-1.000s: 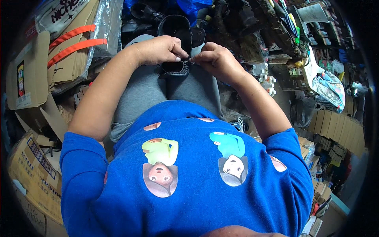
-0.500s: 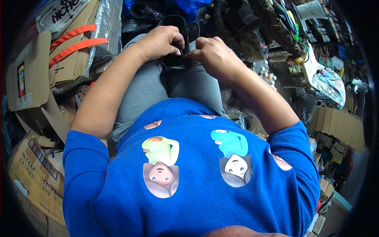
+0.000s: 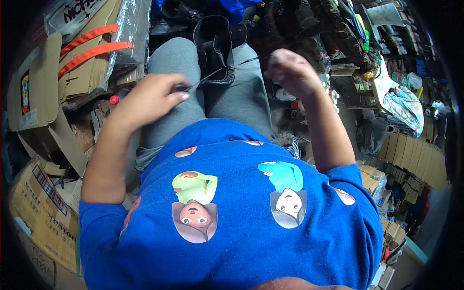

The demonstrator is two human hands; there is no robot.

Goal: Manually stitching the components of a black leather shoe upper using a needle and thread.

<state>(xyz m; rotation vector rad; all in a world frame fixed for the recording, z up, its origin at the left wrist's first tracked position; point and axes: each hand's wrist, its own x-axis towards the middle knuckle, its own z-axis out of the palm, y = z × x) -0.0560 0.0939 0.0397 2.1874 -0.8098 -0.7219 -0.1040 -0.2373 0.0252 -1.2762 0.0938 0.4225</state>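
Observation:
A black boot (image 3: 212, 36), its top opening toward me, rests between and on my knees. A thin cord (image 3: 210, 76) runs from its near end out to both sides. To the left, my left hand (image 3: 147, 99) pinches one strand between thumb and fingers, with something small and dark there that I cannot make out. My right hand (image 3: 295, 70) is raised off the right knee, fingers curled and smeared by motion. The other strand stretches toward it, and its end seems to lie in the closed fingers.
Flattened cardboard (image 3: 92, 63) with orange straps leans at the left, above a printed carton (image 3: 46, 212). Dark footwear (image 3: 176, 14) lies beyond my knees. On the right are small bottles (image 3: 333, 96), a clear plastic bag (image 3: 374, 133) and crowded shelves.
Both hands were close together over the boot. They have drawn apart, left hand down and left, right hand outward to the right, and the cord now shows stretched between them.

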